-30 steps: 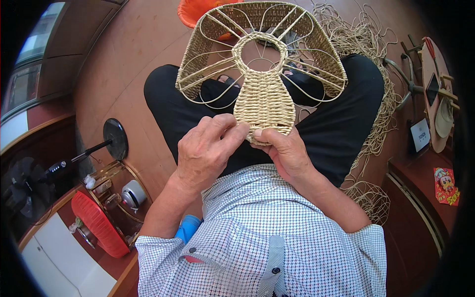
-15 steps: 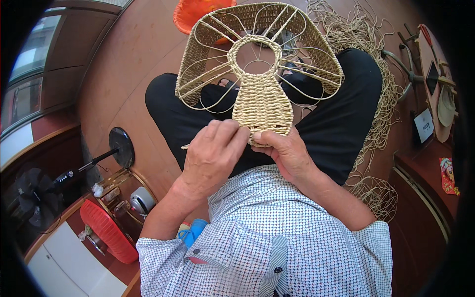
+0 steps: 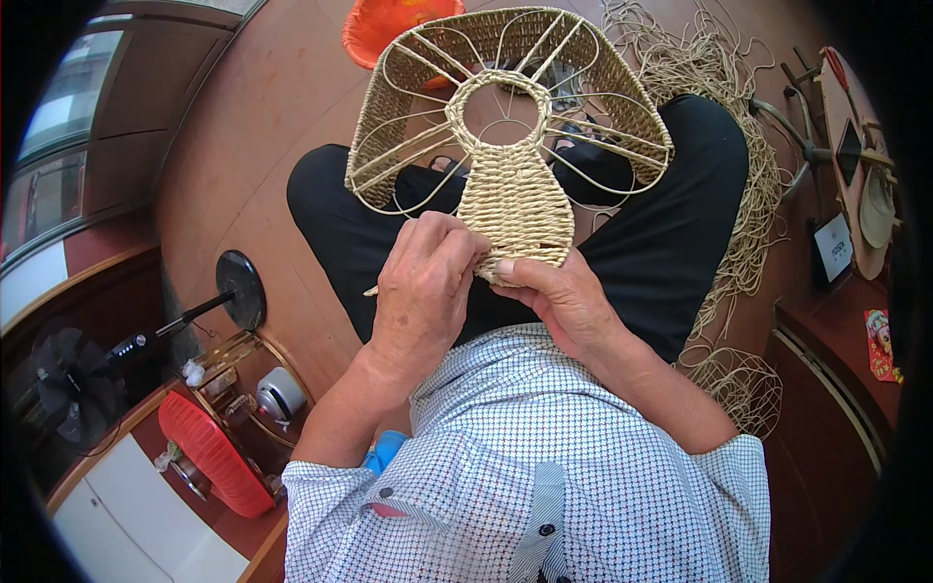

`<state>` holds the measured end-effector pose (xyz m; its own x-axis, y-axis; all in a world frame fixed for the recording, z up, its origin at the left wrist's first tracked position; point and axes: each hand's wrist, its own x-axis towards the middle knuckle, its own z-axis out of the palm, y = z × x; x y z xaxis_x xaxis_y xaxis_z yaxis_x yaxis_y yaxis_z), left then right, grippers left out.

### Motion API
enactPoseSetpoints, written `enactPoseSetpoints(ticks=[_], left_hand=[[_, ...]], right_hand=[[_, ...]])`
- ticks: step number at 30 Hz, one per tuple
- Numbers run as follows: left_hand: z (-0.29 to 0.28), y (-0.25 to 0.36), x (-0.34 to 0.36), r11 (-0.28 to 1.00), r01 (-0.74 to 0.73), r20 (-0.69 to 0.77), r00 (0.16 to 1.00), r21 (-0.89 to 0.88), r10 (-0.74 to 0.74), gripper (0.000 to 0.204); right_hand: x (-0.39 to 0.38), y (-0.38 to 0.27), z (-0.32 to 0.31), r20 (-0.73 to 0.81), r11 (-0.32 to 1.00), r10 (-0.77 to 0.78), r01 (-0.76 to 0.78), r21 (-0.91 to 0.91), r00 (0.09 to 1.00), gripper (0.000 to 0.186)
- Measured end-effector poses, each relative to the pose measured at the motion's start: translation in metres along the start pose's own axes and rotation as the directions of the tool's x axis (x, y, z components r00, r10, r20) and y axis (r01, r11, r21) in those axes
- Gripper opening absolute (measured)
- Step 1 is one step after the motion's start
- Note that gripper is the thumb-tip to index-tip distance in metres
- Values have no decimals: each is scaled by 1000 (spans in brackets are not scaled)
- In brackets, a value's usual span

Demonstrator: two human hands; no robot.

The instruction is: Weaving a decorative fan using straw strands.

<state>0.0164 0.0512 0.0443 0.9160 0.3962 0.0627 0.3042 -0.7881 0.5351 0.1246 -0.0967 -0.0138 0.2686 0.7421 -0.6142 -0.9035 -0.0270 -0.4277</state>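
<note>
A woven straw piece (image 3: 510, 204) with a round ring at its top joins a larger wire-framed, curved woven body (image 3: 389, 126) over my legs. My right hand (image 3: 564, 306) grips the lower edge of the flat woven panel, thumb on top near a small gap in the weave. My left hand (image 3: 428, 287) is pinched at the lower-left corner of that panel, fingertips bunched on the straw. A short cord end (image 3: 371, 291) pokes out left behind my left hand. What exactly my left fingertips hold is partly hidden.
Loose straw cord (image 3: 729, 175) piles at the right. An orange container (image 3: 374, 29) is at the top. A black fan (image 3: 68, 379), red cushion-like object (image 3: 209, 447) and silver appliance (image 3: 277, 396) sit at the left. A wooden board (image 3: 855, 175) with metal legs stands far right.
My left hand has shifted slightly and its fingers are now more upright and bent at the panel corner. The cord end has appeared left of it. My right hand keeps its grip.
</note>
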Motion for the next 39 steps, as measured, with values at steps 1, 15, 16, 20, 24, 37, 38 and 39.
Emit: enactPoseSetpoints(ticks=[1, 15, 16, 20, 24, 37, 38, 39], left_hand=[[0, -2, 2, 999, 6, 12, 1000, -38, -5, 21], [-3, -1, -8, 994, 11, -30, 999, -112, -15, 27], [-2, 1, -8, 990, 14, -16, 1000, -138, -17, 26], [6, 0, -7, 991, -2, -13, 1000, -137, 1, 24], [7, -11, -7, 993, -50, -82, 996, -109, 41, 21], [6, -3, -1, 993, 10, -77, 997, -119, -19, 22], [6, -3, 0, 994, 4, -71, 997, -108, -12, 21], [6, -3, 1, 995, -1, -65, 998, -97, -5, 20]], right_hand=[[2, -1, 1, -2, 1000, -1, 1, 1, 1000, 51], [-2, 3, -4, 51, 1000, 12, -12, -14, 999, 45], [-3, 1, -4, 54, 999, 27, -25, -24, 998, 46], [-7, 1, -4, -12, 998, 2, -3, -56, 1000, 45], [-4, 6, -7, 47, 990, -78, 83, -113, 996, 43], [-7, 5, 2, -48, 982, -182, 179, -56, 982, 53], [-7, 4, 3, -48, 981, -192, 189, -53, 980, 54], [-7, 4, 4, -49, 979, -201, 199, -50, 978, 56]])
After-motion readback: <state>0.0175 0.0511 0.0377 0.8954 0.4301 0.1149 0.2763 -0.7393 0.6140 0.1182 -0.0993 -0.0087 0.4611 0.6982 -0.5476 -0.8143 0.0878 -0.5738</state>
